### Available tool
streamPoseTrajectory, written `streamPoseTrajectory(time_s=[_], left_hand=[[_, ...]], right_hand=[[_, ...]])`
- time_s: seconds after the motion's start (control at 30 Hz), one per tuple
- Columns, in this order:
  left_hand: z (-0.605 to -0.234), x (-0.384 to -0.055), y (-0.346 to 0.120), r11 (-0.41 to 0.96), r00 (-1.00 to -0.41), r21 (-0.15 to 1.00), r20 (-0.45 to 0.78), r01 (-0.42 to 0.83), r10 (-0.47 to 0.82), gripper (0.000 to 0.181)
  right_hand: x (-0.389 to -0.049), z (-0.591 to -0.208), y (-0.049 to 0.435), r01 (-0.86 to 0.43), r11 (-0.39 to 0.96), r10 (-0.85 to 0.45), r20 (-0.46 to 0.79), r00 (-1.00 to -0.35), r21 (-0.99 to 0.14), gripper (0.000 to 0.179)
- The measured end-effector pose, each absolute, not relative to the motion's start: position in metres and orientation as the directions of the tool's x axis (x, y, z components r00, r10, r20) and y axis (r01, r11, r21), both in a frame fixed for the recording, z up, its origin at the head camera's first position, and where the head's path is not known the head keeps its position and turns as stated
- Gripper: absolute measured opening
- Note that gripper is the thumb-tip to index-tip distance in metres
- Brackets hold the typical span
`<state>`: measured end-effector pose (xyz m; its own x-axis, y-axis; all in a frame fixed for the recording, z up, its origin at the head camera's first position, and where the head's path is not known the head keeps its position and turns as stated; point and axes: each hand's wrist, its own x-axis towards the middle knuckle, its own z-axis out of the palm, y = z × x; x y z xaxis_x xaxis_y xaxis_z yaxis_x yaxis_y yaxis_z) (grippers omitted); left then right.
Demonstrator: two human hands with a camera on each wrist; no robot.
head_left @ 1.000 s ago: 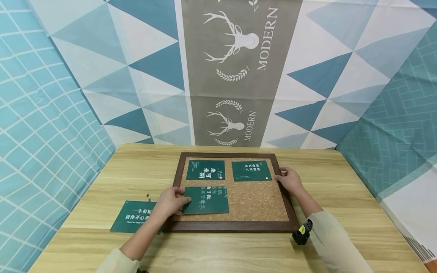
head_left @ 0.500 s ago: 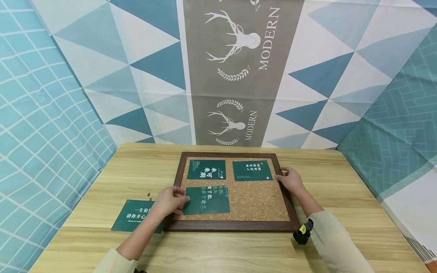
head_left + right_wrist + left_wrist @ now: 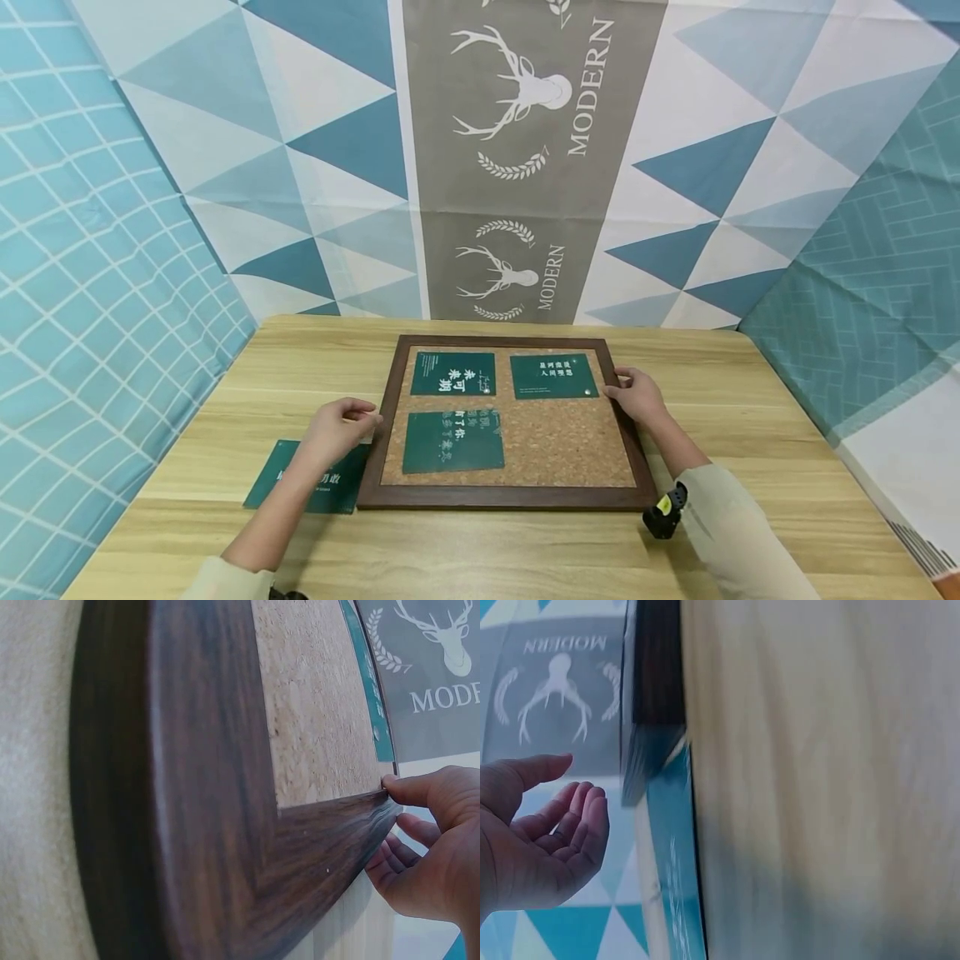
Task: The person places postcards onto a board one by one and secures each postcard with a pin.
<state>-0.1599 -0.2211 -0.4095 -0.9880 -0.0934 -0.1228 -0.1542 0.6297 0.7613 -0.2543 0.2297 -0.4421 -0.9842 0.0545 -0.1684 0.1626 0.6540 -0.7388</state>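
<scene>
A cork board with a dark wooden frame (image 3: 502, 497) lies on the table. My right hand (image 3: 636, 395) grips its right edge; in the right wrist view the thumb (image 3: 420, 789) lies on the frame's top, fingers curled toward its outer side. Two dark green cards, an upper left card (image 3: 453, 373) and an upper right card (image 3: 553, 376), carry small round pins. A lower left card (image 3: 453, 442) with faint white writing lies on the cork. My left hand (image 3: 337, 429) hovers by the left edge, holding nothing, its thumb apart from loosely curled fingers (image 3: 577, 825).
Another green card (image 3: 341, 492) lies on the table left of the board, partly hidden under my left forearm. The wooden table (image 3: 510, 550) runs on around the board. Patterned cloth (image 3: 540, 192) hangs behind and at both sides.
My left hand has let go of the lower left card and moved left, off the board. That card stays on the cork. My right hand keeps its place on the frame.
</scene>
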Motion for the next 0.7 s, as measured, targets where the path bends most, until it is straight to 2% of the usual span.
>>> streamPoseTrajectory(time_s=[0.3, 0.7], left_hand=[[-0.408, -0.158, -0.255, 0.651, -0.986, 0.740, -0.110, -0.168, -0.130, 0.042], [-0.415, -0.158, -0.275, 0.699, -0.985, 0.696, -0.079, -0.164, -0.152, 0.041]], right_hand=[[-0.255, -0.444, 0.229, 0.177, 0.657, 0.067, -0.177, -0.982, -0.733, 0.055], [-0.256, -0.444, 0.230, 0.167, 0.665, 0.059, -0.171, -0.983, -0.728, 0.056]])
